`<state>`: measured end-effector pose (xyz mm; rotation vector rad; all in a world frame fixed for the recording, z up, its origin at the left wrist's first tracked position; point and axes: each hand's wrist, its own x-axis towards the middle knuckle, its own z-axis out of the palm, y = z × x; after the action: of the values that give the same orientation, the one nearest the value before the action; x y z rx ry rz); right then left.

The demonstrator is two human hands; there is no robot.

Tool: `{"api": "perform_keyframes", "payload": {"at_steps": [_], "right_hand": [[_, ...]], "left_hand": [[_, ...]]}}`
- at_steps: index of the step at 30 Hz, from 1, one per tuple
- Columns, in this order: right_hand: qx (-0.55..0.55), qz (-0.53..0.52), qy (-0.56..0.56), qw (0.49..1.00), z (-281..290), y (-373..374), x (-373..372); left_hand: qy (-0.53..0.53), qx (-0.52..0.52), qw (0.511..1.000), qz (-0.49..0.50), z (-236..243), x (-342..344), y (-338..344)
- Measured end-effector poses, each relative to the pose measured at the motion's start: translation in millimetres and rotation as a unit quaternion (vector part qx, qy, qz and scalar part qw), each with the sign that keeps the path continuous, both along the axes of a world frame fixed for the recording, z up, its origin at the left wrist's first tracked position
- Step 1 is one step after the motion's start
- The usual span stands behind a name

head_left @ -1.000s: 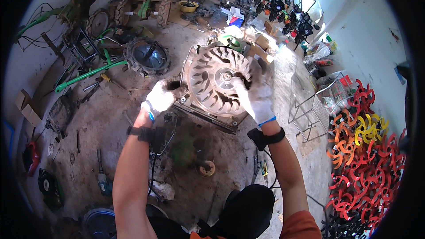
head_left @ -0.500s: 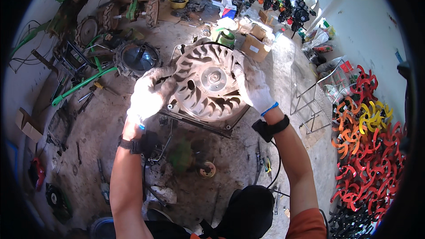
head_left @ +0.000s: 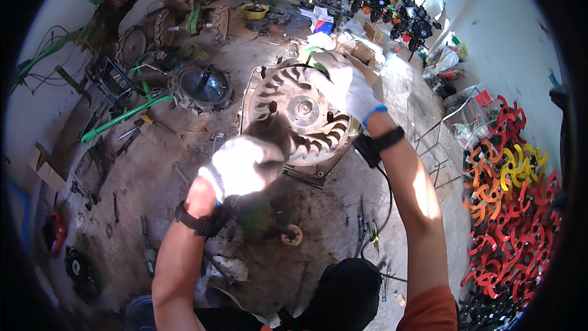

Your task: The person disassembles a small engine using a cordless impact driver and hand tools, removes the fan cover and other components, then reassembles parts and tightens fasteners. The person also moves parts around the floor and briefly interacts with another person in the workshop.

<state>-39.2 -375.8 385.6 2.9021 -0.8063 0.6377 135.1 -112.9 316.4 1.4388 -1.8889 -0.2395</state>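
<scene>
A person's left hand [head_left: 248, 164], in a white knit glove with darkened fingers, blurred across the near left rim of a round, grey-brown metal flywheel [head_left: 304, 110] ringed with curved fins. The flywheel lay flat on a squarish, dirty metal housing [head_left: 317, 175], whose near corner showed beyond the rim, on a stained concrete floor [head_left: 159, 175]. The gloved right hand [head_left: 348, 84] lay across the far right rim, fingers stretched toward the housing's far edge; whether either hand's fingers gripped could not be told. Red, orange and yellow curved metal blades [head_left: 511, 227] lay heaped along the floor's right edge.
</scene>
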Motion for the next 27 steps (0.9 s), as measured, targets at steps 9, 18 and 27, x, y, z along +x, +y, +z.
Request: {"api": "perform_keyframes", "payload": {"at_steps": [9,18,27], "right_hand": [[0.006,0.002,-0.111,0.994,-65.0,62.0,-55.3],[-0.061,0.021,-0.102,0.993,-85.1,28.5,-53.9],[0.139,-0.076,0.037,0.987,-22.8,2.2,-43.8]], "left_hand": [[0.115,-0.108,0.957,0.244,-9.9,22.0,-35.2],[0.12,-0.058,0.957,0.258,-12.1,20.0,-33.7],[0.055,-0.034,0.997,0.048,-10.2,15.1,-16.6]]}}
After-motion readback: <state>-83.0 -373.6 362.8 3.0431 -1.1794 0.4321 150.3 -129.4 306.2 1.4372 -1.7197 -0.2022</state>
